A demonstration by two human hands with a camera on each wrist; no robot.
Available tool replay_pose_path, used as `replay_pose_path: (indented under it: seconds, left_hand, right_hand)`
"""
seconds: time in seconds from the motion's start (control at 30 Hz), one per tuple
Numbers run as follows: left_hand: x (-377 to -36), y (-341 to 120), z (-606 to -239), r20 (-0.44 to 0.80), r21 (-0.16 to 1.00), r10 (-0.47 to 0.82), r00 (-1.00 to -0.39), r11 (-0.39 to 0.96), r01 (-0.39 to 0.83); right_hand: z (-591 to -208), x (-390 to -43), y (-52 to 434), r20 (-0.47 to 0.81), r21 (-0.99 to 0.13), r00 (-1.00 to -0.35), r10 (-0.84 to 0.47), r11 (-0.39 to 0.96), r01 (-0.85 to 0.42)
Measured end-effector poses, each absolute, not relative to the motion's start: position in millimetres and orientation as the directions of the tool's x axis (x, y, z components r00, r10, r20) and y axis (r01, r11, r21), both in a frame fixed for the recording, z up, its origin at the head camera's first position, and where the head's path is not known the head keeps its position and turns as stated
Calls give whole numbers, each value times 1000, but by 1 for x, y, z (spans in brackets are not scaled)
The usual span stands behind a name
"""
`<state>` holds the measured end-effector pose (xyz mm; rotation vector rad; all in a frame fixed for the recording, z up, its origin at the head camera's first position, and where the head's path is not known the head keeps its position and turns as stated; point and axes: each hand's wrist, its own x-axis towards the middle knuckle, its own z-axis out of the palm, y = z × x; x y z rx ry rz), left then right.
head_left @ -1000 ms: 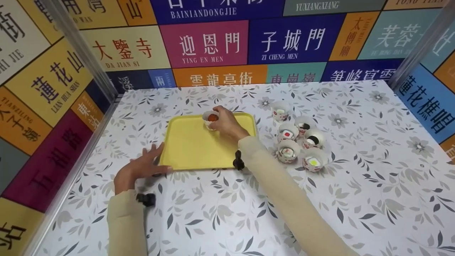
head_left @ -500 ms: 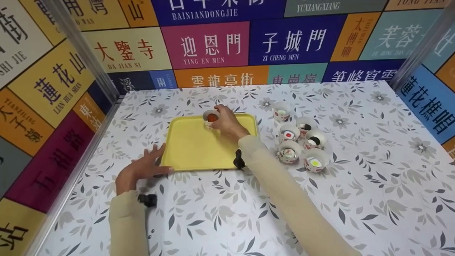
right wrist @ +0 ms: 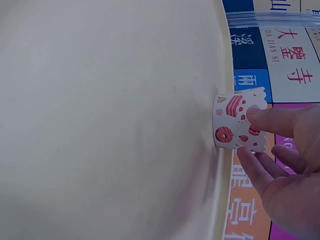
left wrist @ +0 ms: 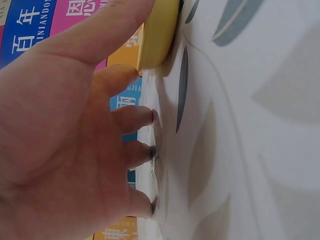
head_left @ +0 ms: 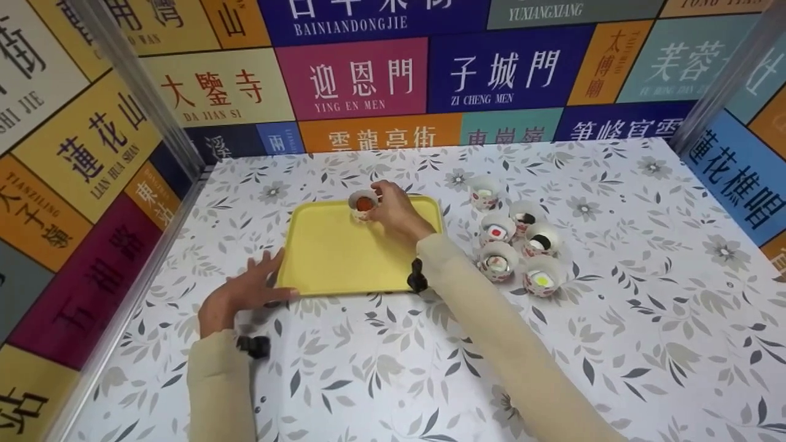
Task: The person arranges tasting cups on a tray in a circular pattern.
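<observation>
A small paper cup [head_left: 362, 207] with orange-brown contents stands at the far edge of the yellow tray [head_left: 344, 258]. Its patterned side, with pink cake and doughnut prints, shows in the right wrist view. My right hand [head_left: 396, 212] is beside the cup, thumb and fingers fairly straight. Seen from the right wrist, the thumb overlaps the cup's wall [right wrist: 227, 120] and another fingertip is right at its edge. My left hand [head_left: 252, 285] lies at the tray's near left corner, fingers spread; in the left wrist view, thumb and forefinger [left wrist: 117, 77] are right at the tray's rim [left wrist: 157, 37].
Several more paper cups with sushi-like pieces inside, among them a cup with a yellow-topped piece [head_left: 543, 277], stand grouped right of the tray. A leaf-patterned cloth [head_left: 344, 368] covers the table. Sign-printed panels [head_left: 362, 77] rise at its back and sides.
My right hand has drawn slightly to the right, exposing more of the cup's rim. The cup stays in place on the tray. My left hand holds its position at the corner.
</observation>
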<state>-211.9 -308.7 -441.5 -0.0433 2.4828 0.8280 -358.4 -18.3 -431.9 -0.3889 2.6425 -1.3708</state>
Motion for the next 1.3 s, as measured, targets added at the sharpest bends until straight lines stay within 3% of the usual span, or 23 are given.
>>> replay_pose_path:
  seconds: [0.63, 1.3]
  left_hand:
    - [-213, -308, -443, -480, 544, 146, -865, 823, -163]
    - [-213, -309, -444, -500, 548, 131, -856, 813, -196]
  right_hand:
    - [-384, -337, 31, -57, -752, -939, -338, 634, -182]
    - [-348, -290, 114, -18, -726, -966, -258, 668, -165]
